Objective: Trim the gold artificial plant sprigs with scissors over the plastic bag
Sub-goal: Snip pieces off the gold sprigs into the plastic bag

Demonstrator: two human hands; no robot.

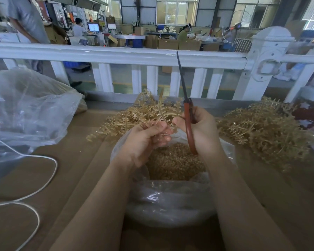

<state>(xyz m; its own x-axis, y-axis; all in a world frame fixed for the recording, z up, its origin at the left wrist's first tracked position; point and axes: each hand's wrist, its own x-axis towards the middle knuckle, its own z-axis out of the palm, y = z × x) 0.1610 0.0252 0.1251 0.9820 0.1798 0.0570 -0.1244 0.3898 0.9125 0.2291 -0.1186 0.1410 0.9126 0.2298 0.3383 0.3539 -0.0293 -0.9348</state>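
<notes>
My left hand (145, 140) grips the stems of a bunch of gold sprigs (143, 113) that fans out up and to the left. My right hand (201, 129) holds red-handled scissors (188, 113) with the closed blades pointing straight up, and its thumb touches a sprig stem beside my left fingers. Both hands hover over an open clear plastic bag (170, 200) that holds a heap of gold trimmings (172, 162).
A pile of gold sprigs (265, 131) lies on the brown table to the right. A large crumpled clear bag (25, 109) sits at the left, with a white cable (43, 178) looping below it. A white railing (116, 55) borders the table's far edge; people work beyond.
</notes>
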